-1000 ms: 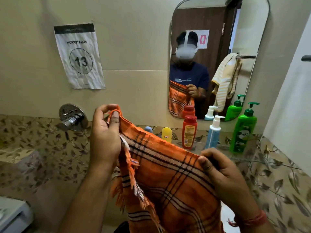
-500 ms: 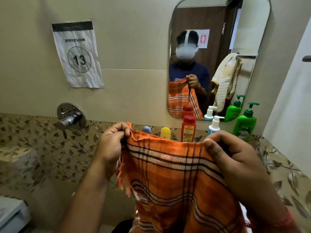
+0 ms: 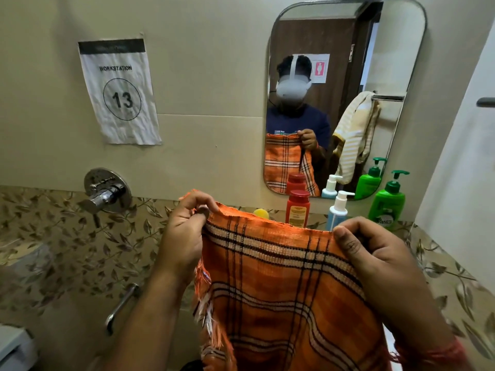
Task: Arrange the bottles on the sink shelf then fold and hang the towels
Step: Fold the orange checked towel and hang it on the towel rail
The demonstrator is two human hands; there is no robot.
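Head view, both hands pinching orange towel (image 3: 281, 290), leaf-patterned tiles (image 3: 67, 250), mirror (image 3: 388, 62)

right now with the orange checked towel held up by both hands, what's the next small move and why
Probably bring the left hand across to the right hand so the top corners meet, folding the orange checked cloth towel in half. Each hand pinches one end of its top edge, the cloth hangs spread open between them, and the fringed side edge dangles loose under the left hand, so it looks ready for another fold.

The orange checked cloth towel (image 3: 284, 290) hangs before the bottles. The red plastic bottle (image 3: 297, 208) stands left of the white pump bottle (image 3: 338, 211) (the green pump bottle (image 3: 388, 203) is farthest right).
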